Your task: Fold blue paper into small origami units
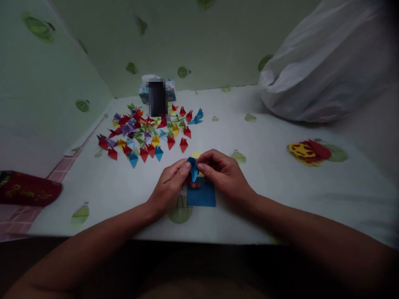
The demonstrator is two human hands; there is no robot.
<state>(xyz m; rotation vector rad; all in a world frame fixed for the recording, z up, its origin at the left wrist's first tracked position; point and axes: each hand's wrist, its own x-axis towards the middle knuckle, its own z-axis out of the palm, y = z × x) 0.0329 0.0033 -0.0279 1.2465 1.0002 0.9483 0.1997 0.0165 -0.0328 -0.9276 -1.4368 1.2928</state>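
A small folded piece of blue origami paper (193, 169) is pinched between my two hands above the table. My left hand (171, 180) grips its left side between thumb and fingers. On the other side, the thumb and curled fingers of my right hand (222, 172) close on its right edge. Beneath them lies a flat blue paper square (204, 197), partly covered by my left fingertips. A bit of yellow paper (197, 155) shows behind the folded piece. Many small folded paper cranes (145, 135) in red, blue, yellow, green and purple lie in a group beyond my left hand.
Behind the cranes stand a tissue box (171, 89) and a blurred dark rectangle (158, 99). A large white plastic bag (324, 70) fills the back right. Red and yellow cut-out pieces (307, 151) lie at right. A dark red object (31, 189) sits by the left edge.
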